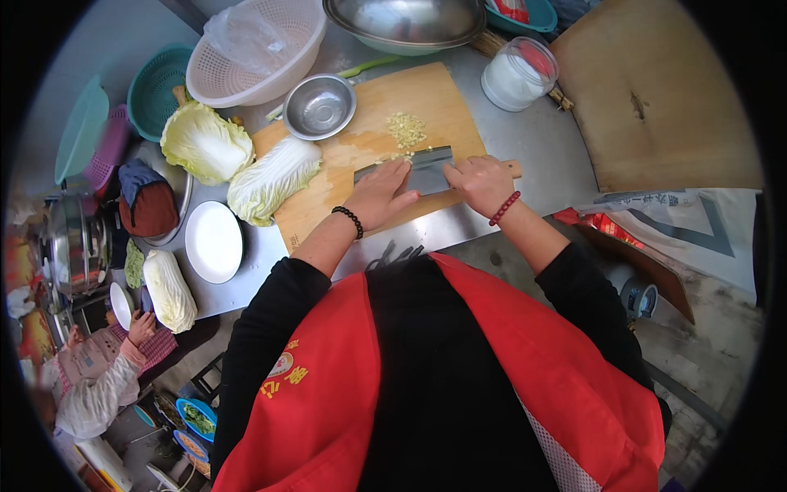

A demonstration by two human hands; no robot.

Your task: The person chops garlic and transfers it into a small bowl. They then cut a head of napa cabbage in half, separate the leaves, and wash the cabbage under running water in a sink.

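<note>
My right hand (482, 181) grips the wooden handle of a cleaver (430, 171), whose wide blade lies low over the front part of a wooden cutting board (363, 111). My left hand (380, 194) rests flat on the blade, fingers toward its far edge and thumb spread apart. Chopped pale bits, which look like garlic (406, 129), form a small pile just beyond the blade; a few cling along its far edge. To the left, a half napa cabbage (275, 178) overlaps the board. A steel bowl (320, 107) sits at the board's far left corner.
Cabbage leaves (206, 142), a white plate (214, 242) and another napa cabbage (169, 290) are on the left. Behind stand a white plastic colander (258, 86) and a large metal bowl (406, 21). A jar of white powder (518, 75) stands right. Another person's hand (142, 327) is at lower left.
</note>
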